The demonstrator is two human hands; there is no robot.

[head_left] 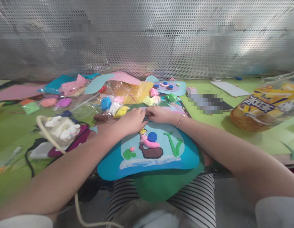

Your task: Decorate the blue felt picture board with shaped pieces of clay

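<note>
My left hand (135,119) and my right hand (158,114) meet at the top of a blue foam board (106,164). The fingers of both are curled together around something small and dark, too hidden to name. Just below them on the board is a clay picture: a pink clay figure (150,142) with a yellow top, a blue clay ball (152,137), a brown clay shape (151,152), green clay stems (174,145) and a green clay piece with a pink flower (129,154). A white-and-blue clay strip (149,162) runs along the bottom.
Bagged coloured clay (106,103) and foam sheets (56,87) crowd the back left. A second clay picture (164,86) lies behind my hands. At left sits a pouch with a cream strap (48,131); at right, a large drink bottle (258,109). Perforated metal (147,38) closes off the back.
</note>
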